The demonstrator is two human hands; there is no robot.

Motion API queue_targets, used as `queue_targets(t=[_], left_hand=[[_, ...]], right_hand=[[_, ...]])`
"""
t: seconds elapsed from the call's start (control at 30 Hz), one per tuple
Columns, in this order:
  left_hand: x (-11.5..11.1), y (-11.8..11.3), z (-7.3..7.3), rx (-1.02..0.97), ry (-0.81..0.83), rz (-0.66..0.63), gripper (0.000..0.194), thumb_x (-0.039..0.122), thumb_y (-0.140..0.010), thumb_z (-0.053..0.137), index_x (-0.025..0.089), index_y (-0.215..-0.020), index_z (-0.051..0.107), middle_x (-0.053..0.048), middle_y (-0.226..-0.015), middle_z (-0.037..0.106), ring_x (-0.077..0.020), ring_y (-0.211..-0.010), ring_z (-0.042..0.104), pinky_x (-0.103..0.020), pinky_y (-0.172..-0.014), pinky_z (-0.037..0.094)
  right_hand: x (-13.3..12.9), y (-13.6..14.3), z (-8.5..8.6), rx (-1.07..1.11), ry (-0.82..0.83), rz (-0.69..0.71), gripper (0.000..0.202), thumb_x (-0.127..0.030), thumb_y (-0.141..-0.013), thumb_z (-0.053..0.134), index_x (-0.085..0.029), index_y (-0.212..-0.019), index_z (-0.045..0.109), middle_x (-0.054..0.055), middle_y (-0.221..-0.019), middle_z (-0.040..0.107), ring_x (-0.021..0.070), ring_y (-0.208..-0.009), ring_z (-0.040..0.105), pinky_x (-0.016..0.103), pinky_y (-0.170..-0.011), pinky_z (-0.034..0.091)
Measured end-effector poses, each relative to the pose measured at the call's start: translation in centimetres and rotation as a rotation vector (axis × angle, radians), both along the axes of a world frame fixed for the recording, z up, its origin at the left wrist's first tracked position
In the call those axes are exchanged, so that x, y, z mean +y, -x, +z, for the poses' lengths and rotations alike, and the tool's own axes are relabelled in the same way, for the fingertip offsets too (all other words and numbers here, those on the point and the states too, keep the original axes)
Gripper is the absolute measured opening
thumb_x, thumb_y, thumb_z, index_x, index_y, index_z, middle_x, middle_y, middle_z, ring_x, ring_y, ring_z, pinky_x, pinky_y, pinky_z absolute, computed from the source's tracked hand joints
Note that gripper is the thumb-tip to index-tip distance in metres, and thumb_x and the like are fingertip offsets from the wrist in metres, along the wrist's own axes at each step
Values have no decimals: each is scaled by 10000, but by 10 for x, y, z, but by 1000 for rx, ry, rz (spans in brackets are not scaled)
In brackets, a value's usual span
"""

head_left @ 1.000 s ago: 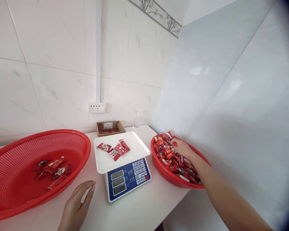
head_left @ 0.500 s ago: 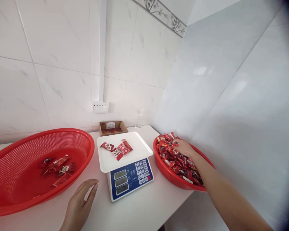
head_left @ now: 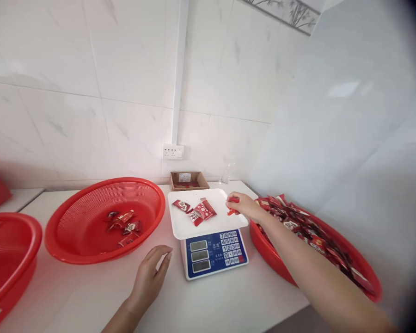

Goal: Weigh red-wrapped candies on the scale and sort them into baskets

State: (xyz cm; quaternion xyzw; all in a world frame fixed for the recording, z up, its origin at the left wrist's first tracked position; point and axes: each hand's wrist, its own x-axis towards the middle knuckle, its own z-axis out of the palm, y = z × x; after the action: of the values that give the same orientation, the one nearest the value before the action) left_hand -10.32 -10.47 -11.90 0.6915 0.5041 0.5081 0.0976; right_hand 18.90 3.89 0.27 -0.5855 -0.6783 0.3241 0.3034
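Observation:
My right hand (head_left: 243,206) pinches a small red wrapped candy (head_left: 233,206) over the right side of the scale's white tray (head_left: 180,227). Several red candy packets (head_left: 204,209) lie on the tray's left and middle. The digital scale (head_left: 215,253) has a blue front with three displays and a keypad; the readings are too blurred to make out. To the left of the scale, my left hand (head_left: 151,270) hovers near the table with thumb and fingers apart, holding nothing. A red basin (head_left: 270,252) heaped with wrapped candies (head_left: 298,226) stands at right, partly hidden by my right forearm.
A red perforated basket (head_left: 90,208) with several candies stands left of the scale. Another red basket (head_left: 12,259) is at the left edge. Behind the scale are a small cardboard box (head_left: 189,187) and a clear plastic object (head_left: 227,173). A wall socket (head_left: 173,151) is above.
My right hand has moved left from the candy-filled basin to the scale tray, carrying a red candy. The view has turned left, showing another basket. My left hand remains open beside the scale.

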Motion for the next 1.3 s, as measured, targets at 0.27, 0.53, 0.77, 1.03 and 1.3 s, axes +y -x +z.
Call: queue_targets(t=[0.27,0.53,0.77,1.03,1.3], left_hand=[[-2,3,1,-28,4,8,190,300,-883,459,208,-884,625,-61,-839,681,-168,-795,655,-259,-695,534],[-3,2,-2,-31,43,-21,194,293,-889,448,205,-896,621,-65,-851,675,-170,-804,646,-270,-695,531],[-2,3,-4,-23,79,-27,195,294,-895,442,206,-915,615,-65,-868,676,-174,-819,643,-287,-714,531],[-1,0,-7,-33,114,-41,202,304,-892,447,205,-914,622,-56,-866,681,-167,-817,648,-276,-712,532],[-2,2,-4,-35,97,-12,207,314,-889,457,205,-895,633,-50,-852,691,-160,-806,658,-257,-701,539]], right_hand=[[26,81,-15,236,48,25,145,-273,-714,634,-208,-814,554,17,-867,631,132,-741,623,270,-655,543],[32,108,-26,-257,-228,342,377,-361,-780,587,-251,-1139,617,58,-1285,560,226,-1209,480,374,-1014,361],[21,134,-28,-655,-242,599,330,-444,-806,535,-322,-1094,640,16,-1334,521,296,-1348,256,568,-1050,190],[48,108,-7,-605,-121,373,355,-493,-826,484,-203,-900,675,81,-964,695,240,-857,627,290,-721,437],[60,123,-14,-564,-132,428,273,-444,-798,544,-204,-809,672,38,-879,701,194,-822,619,254,-717,435]])
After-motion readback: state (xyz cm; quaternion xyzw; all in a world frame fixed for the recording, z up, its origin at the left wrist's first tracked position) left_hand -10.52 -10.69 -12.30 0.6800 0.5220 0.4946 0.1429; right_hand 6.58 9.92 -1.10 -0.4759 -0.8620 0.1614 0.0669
